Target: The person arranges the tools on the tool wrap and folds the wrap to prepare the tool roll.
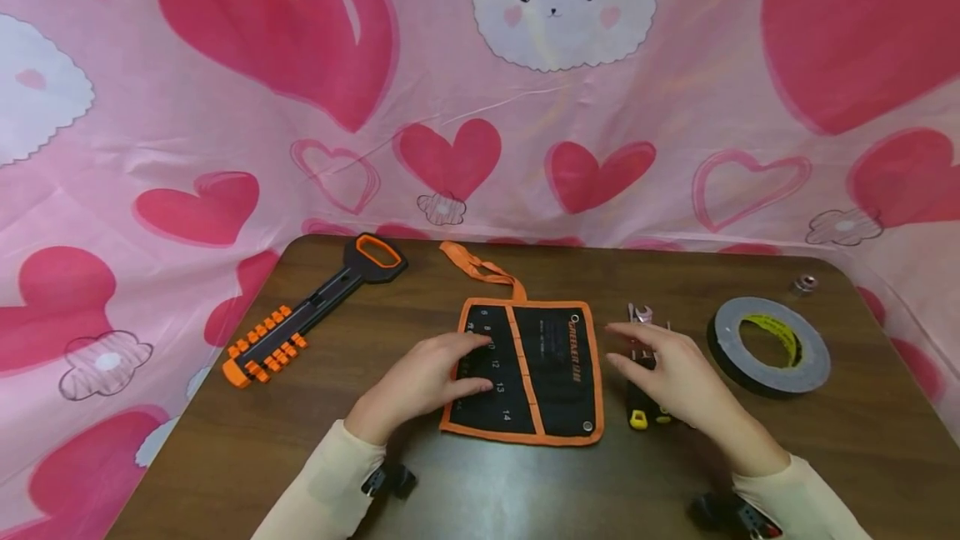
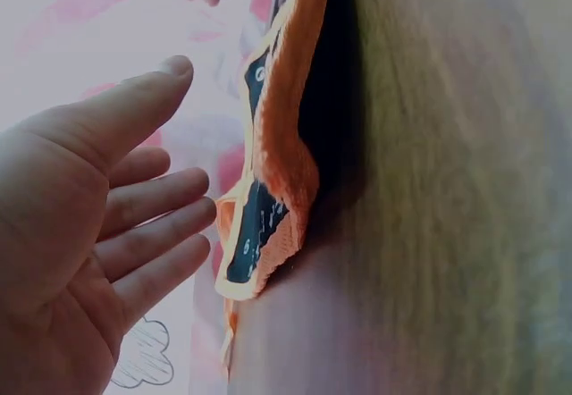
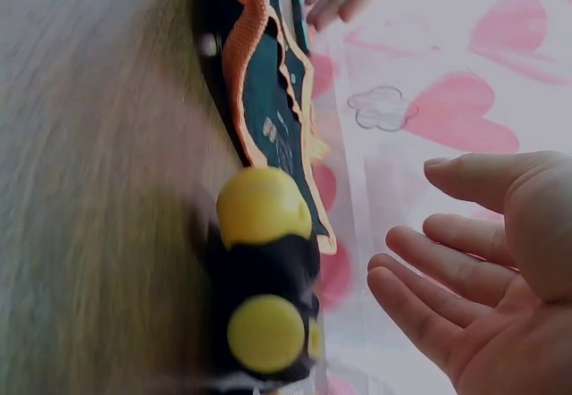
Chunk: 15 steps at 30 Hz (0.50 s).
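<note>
A black tool roll pouch (image 1: 555, 382) with orange edging and printed size numbers lies flat on the table. My left hand (image 1: 427, 377) is over its left side, fingers and thumb spread apart; in the left wrist view that hand (image 2: 98, 216) holds nothing, beside the orange-edged pouch (image 2: 286, 136). To the right of the pouch lie black handles with yellow ends (image 3: 266, 332) and an open-end wrench (image 1: 642, 314). Above these, partly hiding them, is my right hand (image 1: 678, 373), its fingers extended and grasping nothing.
A black rack with orange clips (image 1: 322, 298) lies at the left. A grey tape roll (image 1: 813, 357) sits at the right, with a small metal socket (image 1: 805, 284) behind it. An orange strap (image 1: 480, 269) trails behind the pouch. Heart-patterned pink cloth (image 1: 525, 107) hangs behind the table.
</note>
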Tool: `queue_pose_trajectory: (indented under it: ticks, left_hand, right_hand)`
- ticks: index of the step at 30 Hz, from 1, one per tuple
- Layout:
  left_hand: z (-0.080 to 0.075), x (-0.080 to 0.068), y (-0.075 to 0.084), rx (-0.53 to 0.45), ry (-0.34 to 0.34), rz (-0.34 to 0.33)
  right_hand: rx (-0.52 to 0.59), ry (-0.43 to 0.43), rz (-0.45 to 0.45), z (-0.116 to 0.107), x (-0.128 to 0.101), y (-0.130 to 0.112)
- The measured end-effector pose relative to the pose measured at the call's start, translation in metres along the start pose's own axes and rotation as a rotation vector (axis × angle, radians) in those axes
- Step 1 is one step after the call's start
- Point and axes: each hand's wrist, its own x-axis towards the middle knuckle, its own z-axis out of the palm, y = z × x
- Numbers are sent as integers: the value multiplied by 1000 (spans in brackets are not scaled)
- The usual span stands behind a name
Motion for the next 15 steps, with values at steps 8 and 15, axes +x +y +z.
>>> queue_pose_trajectory:
  ticks: [8, 15]
  left_hand:
    - [1, -10, 7, -17, 18, 10]
    - [6, -15, 8, 4, -29, 2]
  right_hand:
    - [3, 40, 68, -9, -13, 10]
    - [-22, 76, 89, -13, -27, 18]
